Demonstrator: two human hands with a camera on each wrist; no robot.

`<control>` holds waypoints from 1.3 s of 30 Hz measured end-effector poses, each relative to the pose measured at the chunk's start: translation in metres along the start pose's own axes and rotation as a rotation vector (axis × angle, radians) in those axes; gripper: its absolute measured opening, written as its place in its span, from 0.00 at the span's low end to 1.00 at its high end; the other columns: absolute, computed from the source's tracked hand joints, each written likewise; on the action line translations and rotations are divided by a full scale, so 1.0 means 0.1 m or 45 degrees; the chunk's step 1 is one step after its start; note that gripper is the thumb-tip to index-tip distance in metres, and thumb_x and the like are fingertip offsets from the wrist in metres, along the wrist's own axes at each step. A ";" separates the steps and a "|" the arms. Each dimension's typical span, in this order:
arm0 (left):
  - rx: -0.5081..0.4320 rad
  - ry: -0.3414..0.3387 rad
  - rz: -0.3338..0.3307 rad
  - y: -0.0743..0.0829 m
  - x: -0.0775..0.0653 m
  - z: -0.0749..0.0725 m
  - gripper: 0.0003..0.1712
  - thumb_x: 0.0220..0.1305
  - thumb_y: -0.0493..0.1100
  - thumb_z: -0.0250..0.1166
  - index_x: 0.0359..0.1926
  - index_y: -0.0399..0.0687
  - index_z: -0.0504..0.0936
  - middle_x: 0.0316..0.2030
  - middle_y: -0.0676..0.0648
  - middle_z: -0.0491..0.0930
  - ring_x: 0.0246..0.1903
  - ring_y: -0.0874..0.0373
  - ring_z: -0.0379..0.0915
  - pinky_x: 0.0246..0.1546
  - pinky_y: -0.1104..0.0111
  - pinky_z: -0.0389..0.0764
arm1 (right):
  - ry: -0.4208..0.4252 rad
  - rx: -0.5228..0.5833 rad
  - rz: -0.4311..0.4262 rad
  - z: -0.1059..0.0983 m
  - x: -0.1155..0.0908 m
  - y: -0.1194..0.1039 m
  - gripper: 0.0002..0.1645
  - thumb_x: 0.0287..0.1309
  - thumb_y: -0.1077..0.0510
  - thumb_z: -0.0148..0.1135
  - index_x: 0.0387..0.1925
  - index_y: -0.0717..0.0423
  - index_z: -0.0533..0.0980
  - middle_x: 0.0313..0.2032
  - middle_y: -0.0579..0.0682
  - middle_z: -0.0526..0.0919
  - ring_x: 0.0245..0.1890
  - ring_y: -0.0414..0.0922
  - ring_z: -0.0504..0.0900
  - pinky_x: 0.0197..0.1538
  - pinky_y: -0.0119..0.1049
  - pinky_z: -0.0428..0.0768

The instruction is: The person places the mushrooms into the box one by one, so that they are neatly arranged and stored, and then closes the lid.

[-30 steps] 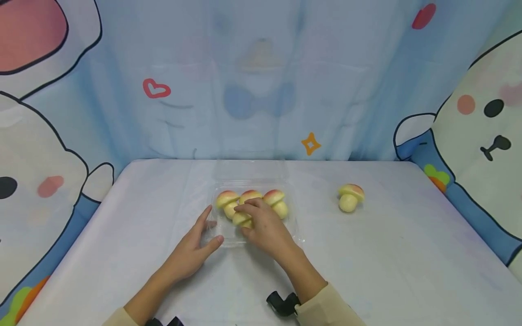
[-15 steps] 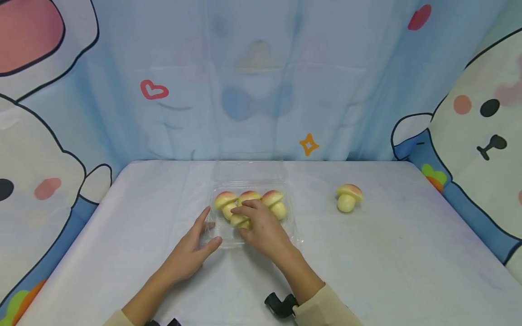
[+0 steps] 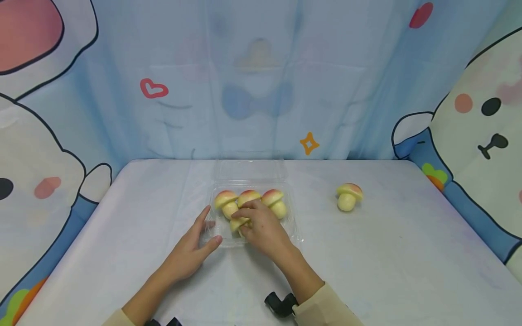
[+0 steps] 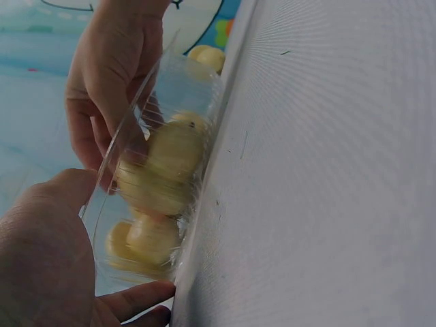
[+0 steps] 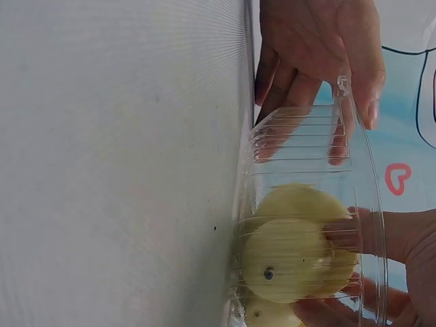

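A clear plastic clamshell box (image 3: 291, 226) stands with its lid raised at the back. Along its far side sit a left mushroom-shaped piece (image 3: 225, 199), a middle one (image 3: 248, 196) and a right one (image 3: 272, 198), yellow with reddish caps. My right hand (image 3: 267, 228) reaches in and pinches a fourth, front mushroom-shaped piece (image 3: 237, 223), its cap toward the left; the fingers hide part of it. My left hand (image 3: 187, 253) lies against the box's left side, fingers extended; in the left wrist view its thumb (image 4: 71, 184) is right at the rim.
Another mushroom-shaped piece (image 3: 348, 198) rests on the white-covered table (image 3: 387, 253), right of the box. A blue cartoon curtain (image 3: 183, 127) hangs behind the table. Black wrist mounts, such as the right one (image 3: 281, 304), sit low over the table.
Between my right fingers the front mushroom-shaped piece has turned, its cap now tilting down to the left. My left hand and the box keep their places.
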State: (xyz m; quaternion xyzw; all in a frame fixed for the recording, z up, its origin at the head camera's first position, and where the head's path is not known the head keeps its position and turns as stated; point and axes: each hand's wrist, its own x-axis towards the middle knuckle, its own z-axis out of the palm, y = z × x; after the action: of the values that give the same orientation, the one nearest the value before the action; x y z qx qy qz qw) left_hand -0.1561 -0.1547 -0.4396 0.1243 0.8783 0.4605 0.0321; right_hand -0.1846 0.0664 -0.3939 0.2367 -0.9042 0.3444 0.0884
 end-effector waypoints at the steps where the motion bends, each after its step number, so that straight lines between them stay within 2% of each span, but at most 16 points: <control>1: 0.000 -0.002 -0.002 0.00 0.00 0.00 0.49 0.74 0.59 0.61 0.84 0.60 0.43 0.71 0.42 0.73 0.76 0.39 0.60 0.74 0.36 0.56 | -0.003 0.001 0.004 0.00 0.00 0.00 0.18 0.52 0.72 0.71 0.44 0.54 0.89 0.53 0.54 0.83 0.54 0.54 0.83 0.55 0.49 0.83; 12: -0.002 -0.003 -0.002 0.00 0.00 0.00 0.49 0.74 0.56 0.62 0.84 0.59 0.43 0.71 0.41 0.73 0.76 0.39 0.60 0.74 0.36 0.56 | -0.007 -0.035 -0.031 -0.01 -0.01 0.01 0.18 0.51 0.70 0.73 0.45 0.54 0.88 0.53 0.56 0.84 0.56 0.55 0.83 0.58 0.50 0.82; 18: 0.009 0.010 0.002 0.01 0.00 0.00 0.49 0.74 0.56 0.62 0.84 0.58 0.43 0.70 0.41 0.73 0.76 0.39 0.60 0.74 0.37 0.56 | -0.035 -0.016 0.019 -0.06 0.00 -0.02 0.24 0.52 0.69 0.74 0.52 0.53 0.86 0.55 0.56 0.83 0.58 0.55 0.81 0.60 0.51 0.81; 24: 0.015 0.011 0.006 0.01 0.00 0.00 0.50 0.74 0.58 0.62 0.84 0.58 0.43 0.70 0.41 0.73 0.75 0.38 0.61 0.74 0.37 0.57 | -0.051 -0.062 0.034 -0.16 0.00 -0.05 0.32 0.51 0.67 0.75 0.60 0.52 0.82 0.58 0.56 0.82 0.58 0.55 0.82 0.59 0.51 0.81; 28: 0.016 0.012 0.012 0.01 0.00 0.00 0.50 0.74 0.58 0.62 0.84 0.59 0.43 0.70 0.41 0.74 0.75 0.38 0.61 0.74 0.37 0.57 | -0.052 -0.064 0.100 -0.23 0.00 -0.05 0.35 0.53 0.67 0.74 0.65 0.50 0.78 0.61 0.56 0.79 0.58 0.55 0.82 0.58 0.52 0.81; 32: 0.007 0.007 0.011 0.01 0.00 0.00 0.49 0.74 0.58 0.62 0.84 0.59 0.43 0.70 0.41 0.73 0.76 0.38 0.60 0.74 0.36 0.56 | -0.028 -0.035 0.160 -0.31 0.00 -0.05 0.37 0.54 0.66 0.75 0.66 0.48 0.77 0.63 0.56 0.77 0.60 0.56 0.81 0.59 0.52 0.81; 39: 0.011 0.013 0.004 0.00 0.00 0.00 0.50 0.74 0.59 0.62 0.84 0.59 0.43 0.70 0.42 0.74 0.76 0.39 0.61 0.74 0.37 0.56 | 0.025 -0.012 0.179 -0.41 0.01 -0.03 0.37 0.54 0.64 0.76 0.67 0.49 0.77 0.64 0.56 0.76 0.64 0.56 0.78 0.62 0.52 0.79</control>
State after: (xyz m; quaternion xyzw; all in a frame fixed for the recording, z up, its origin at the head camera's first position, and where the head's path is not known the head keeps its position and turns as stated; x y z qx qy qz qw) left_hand -0.1557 -0.1546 -0.4393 0.1234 0.8803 0.4573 0.0263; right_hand -0.1844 0.0916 -0.3609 0.1690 -0.9193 0.3476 0.0740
